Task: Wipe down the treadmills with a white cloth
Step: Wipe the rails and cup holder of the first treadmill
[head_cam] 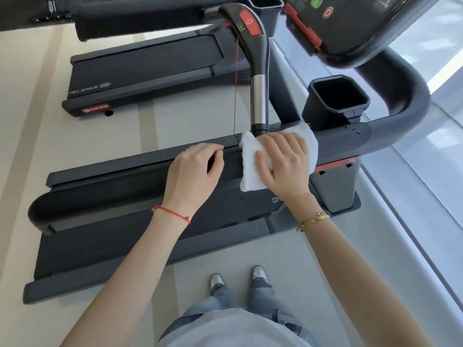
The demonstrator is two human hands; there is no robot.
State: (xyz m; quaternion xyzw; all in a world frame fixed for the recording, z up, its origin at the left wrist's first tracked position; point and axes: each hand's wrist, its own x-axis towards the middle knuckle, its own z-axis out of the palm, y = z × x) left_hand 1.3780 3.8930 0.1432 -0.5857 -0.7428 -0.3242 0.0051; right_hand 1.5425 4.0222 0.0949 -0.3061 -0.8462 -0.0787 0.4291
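Your shot's bright, even daylight, strongest from 3 o'clock off the glossy floor (426, 186). Soft shadows only. Wide-angle bending toward the edges, slight softness at 12 o'clock; centre's sharp.

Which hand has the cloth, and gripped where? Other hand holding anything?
The right hand holds the folded white cloth around its middle, wrapped over the dark grey treadmill handrail. The left hand holds nothing, fingers loosely curled on the rail.
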